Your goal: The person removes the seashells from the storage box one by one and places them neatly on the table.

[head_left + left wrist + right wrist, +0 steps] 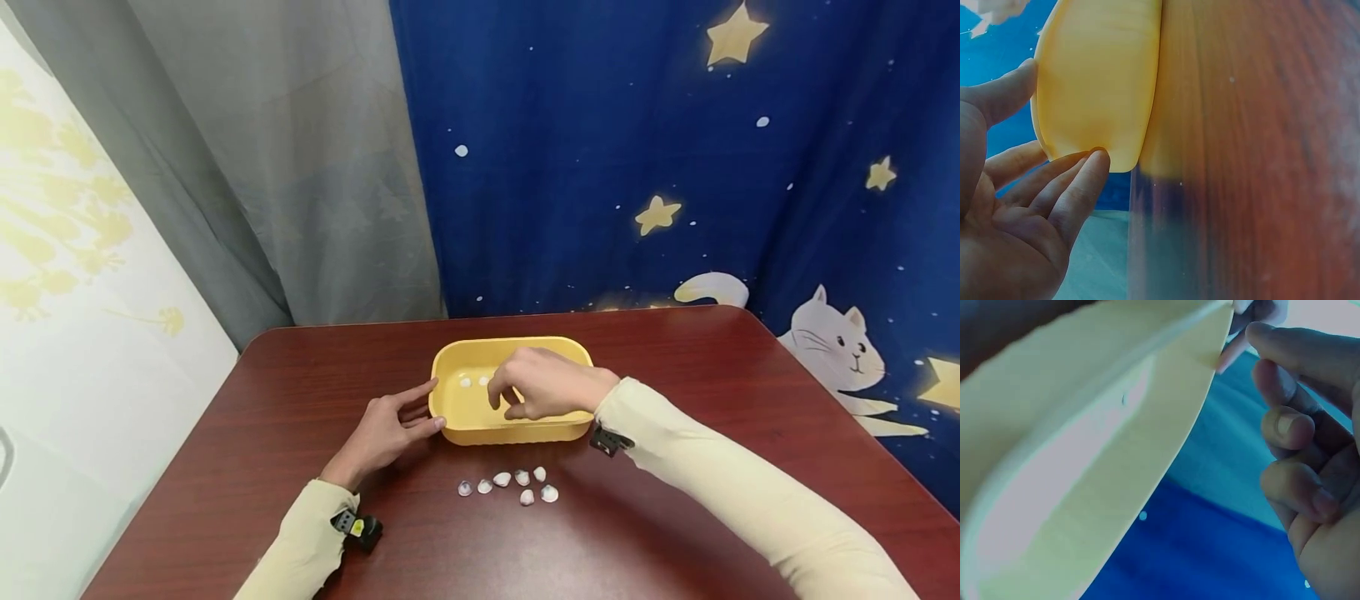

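Note:
A yellow oblong basin [495,435] stands on the table. My left hand [386,433] touches its left end with fingers and thumb spread and fairly straight. In the left wrist view the thumb meets the rim and other fingertips rest on the outer wall. Over the basin hangs my right hand [543,385], its fingers loosely bent downward; the right wrist view shows nothing between thumb and fingers. Two small white shells [465,382] show inside the basin, and the right hand hides part of its floor. In front of it lie several pale seashells [502,479] in a loose cluster.
The dark red-brown wooden table [675,350] reflects light. A blue curtain [570,167] with stars and a white cat hangs behind it, beside a grey curtain [300,167]. A pale wall with yellow floral patterns is at the left. Small dark cameras sit on both wrists.

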`<state>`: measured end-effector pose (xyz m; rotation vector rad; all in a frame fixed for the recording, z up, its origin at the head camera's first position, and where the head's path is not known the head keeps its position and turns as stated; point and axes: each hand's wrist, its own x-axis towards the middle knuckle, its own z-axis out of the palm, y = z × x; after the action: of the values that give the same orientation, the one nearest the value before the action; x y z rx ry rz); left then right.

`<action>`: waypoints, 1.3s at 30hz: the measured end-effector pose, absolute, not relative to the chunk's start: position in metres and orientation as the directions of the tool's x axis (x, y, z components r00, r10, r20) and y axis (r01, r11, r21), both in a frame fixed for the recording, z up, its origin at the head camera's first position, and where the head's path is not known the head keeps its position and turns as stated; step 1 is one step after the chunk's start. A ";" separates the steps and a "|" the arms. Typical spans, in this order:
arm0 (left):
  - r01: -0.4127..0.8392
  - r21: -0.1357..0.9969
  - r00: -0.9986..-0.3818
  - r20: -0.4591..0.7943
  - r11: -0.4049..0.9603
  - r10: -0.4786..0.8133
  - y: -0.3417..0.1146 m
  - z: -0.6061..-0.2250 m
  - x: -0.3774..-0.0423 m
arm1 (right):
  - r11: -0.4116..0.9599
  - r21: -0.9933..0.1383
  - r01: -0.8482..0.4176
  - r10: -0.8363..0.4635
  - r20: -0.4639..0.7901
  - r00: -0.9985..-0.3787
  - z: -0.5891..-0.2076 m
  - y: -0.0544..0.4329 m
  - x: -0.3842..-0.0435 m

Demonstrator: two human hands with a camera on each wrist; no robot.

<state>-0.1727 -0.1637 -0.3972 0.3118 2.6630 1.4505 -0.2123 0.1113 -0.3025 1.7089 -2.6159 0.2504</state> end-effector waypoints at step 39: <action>0.127 0.837 -0.976 0.009 0.532 0.219 -0.162 -0.397 -0.172 | 0.703 -0.100 -0.704 -0.711 -0.140 -0.690 -0.364 0.053 -0.306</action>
<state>-0.1716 -0.1624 -0.3971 0.3017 2.6638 1.4441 -0.3055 0.0532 -0.3643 1.2787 -3.0528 0.0629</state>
